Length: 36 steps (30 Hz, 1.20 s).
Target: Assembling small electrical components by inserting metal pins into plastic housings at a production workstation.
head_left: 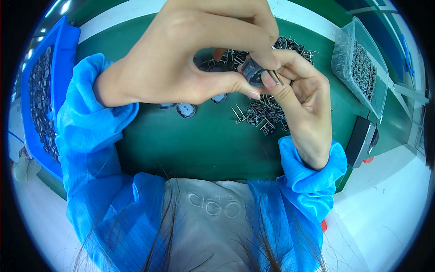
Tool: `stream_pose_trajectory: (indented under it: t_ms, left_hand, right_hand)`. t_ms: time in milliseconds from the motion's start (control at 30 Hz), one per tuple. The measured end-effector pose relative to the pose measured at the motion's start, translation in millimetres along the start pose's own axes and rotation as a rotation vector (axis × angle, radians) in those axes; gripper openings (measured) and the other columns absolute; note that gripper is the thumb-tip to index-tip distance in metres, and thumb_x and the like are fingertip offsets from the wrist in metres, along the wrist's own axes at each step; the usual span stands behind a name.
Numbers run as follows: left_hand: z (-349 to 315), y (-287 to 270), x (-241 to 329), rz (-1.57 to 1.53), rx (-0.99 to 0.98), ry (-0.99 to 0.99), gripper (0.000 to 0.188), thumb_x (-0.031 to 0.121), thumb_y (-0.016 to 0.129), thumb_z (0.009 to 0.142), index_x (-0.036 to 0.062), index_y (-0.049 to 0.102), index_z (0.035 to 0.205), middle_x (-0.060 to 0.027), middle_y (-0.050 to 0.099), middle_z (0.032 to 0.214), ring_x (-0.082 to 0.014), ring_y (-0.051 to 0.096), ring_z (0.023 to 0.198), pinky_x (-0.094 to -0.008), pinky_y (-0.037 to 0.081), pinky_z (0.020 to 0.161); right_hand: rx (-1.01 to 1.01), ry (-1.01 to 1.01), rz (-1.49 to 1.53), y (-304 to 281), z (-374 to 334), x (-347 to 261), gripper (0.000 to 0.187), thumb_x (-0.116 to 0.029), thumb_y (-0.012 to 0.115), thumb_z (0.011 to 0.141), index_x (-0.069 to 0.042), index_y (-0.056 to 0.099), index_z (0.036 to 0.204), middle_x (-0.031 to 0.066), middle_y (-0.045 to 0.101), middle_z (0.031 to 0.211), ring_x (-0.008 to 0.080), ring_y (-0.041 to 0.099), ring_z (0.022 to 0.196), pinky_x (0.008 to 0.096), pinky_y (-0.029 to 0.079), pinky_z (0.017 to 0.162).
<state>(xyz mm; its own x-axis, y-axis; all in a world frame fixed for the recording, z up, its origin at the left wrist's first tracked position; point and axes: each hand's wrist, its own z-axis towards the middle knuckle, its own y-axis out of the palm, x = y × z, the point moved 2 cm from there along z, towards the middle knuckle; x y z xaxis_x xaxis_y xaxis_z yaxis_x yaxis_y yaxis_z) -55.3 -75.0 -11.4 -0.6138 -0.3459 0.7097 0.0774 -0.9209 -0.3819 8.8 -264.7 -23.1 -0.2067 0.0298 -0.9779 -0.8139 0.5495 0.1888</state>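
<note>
Dark rounded part [252, 73] in the head view: grey-black, faintly glossy, tilted, and raised above the green table [190, 145] between both hands. The left hand [181, 50] pinches it between thumb and fingers; the right hand [302, 88] closes its fingertips at metal prongs [279, 78] beside it (whether they are joined, I cannot tell).

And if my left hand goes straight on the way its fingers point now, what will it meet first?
Most likely the right hand, just beyond the small dark part that the left hand touches; depth is unclear.
</note>
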Motion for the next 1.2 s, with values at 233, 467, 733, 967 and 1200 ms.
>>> stream_pose_trajectory:
  t_ms: [233,467,733,967,1200]
  left_hand:
    - [0.5,-2.7,-13.8,-0.009,-0.010,0.001,0.029,0.010,0.086,0.074,0.0003,0.074,0.098,-0.0118,0.065,0.097,-0.0184,0.062,0.074,-0.0254,0.049,0.058]
    - [11.2,-75.1,-65.4,0.620,0.049,-0.433,0.025,0.011,0.082,0.078,0.0006,0.073,0.099,-0.0099,0.073,0.087,-0.0150,0.069,0.077,-0.0265,0.055,0.067]
    - [-21.0,-98.9,-164.1,0.896,0.834,-0.708,0.031,0.015,0.079,0.081,-0.0005,0.069,0.105,-0.0126,0.070,0.101,-0.0213,0.068,0.093,-0.0301,0.055,0.081]
    - [-6.6,-28.5,-31.3,0.256,-0.758,-0.457,0.051,0.029,0.087,0.066,0.0003,0.063,0.099,-0.0081,0.061,0.096,-0.0225,0.060,0.086,-0.0343,0.051,0.070]
    - [-6.7,-28.1,-20.7,0.216,-0.755,-0.610,0.028,0.010,0.080,0.075,-0.0021,0.064,0.095,-0.0108,0.061,0.097,-0.0246,0.062,0.088,-0.0330,0.056,0.070]
  right_hand:
    - [0.050,0.047,-0.104,-6.3,3.4,-3.2,0.033,-0.008,0.062,0.098,0.007,0.058,0.127,0.0126,0.069,0.113,0.0163,0.067,0.096,0.0289,0.056,0.082]
    - [0.838,0.220,-1.215,-83.2,-38.1,-46.3,0.033,-0.032,0.073,0.090,0.001,0.073,0.089,0.0081,0.068,0.067,0.0125,0.067,0.061,0.0252,0.048,0.053]
    - [0.554,0.838,-0.996,-112.8,-51.8,-35.0,0.031,-0.029,0.070,0.093,0.001,0.068,0.101,0.0078,0.069,0.087,0.0164,0.070,0.071,0.0286,0.056,0.059]
    - [0.340,0.658,-0.975,-96.1,-42.9,-24.8,0.021,0.003,0.075,0.079,0.003,0.065,0.098,0.0083,0.064,0.092,0.0158,0.068,0.076,0.0281,0.058,0.063]
    - [0.520,0.408,-0.972,-98.0,-36.4,-32.8,0.013,0.000,0.073,0.084,0.004,0.073,0.097,0.0099,0.072,0.088,0.0144,0.068,0.072,0.0256,0.057,0.064]
